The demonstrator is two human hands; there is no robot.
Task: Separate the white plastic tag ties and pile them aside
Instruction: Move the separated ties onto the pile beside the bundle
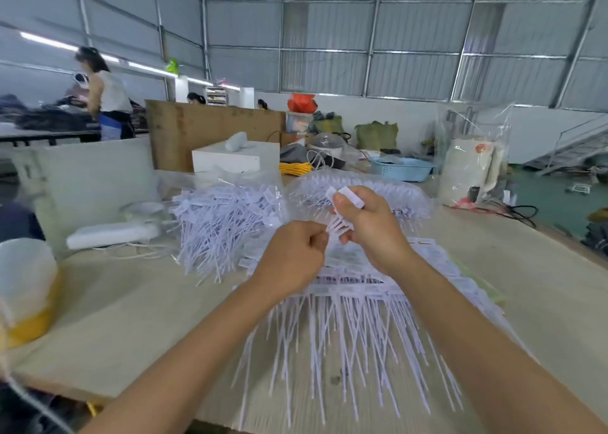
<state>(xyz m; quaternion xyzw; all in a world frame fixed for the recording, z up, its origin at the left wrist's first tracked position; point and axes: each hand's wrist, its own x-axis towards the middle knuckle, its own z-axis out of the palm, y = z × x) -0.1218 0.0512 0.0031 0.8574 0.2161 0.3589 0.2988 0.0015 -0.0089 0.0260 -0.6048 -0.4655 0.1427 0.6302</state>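
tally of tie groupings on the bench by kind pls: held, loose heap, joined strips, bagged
Held bunch, gripped by the right hand with the left hand pinching its tails: 1
Loose heap of separated ties: 1
Stack of joined tie strips under the hands: 1
Clear bag of ties behind the hands: 1
Total: 4 groupings. Single ties are too many and too blurred to count.

Your bare forearms reach forward and meet in the middle. Your left hand [292,256] is curled into a loose fist, thumb and fingers pinching. Your right hand [368,223] sits slightly higher, just beside it, fingers curled and gripping.
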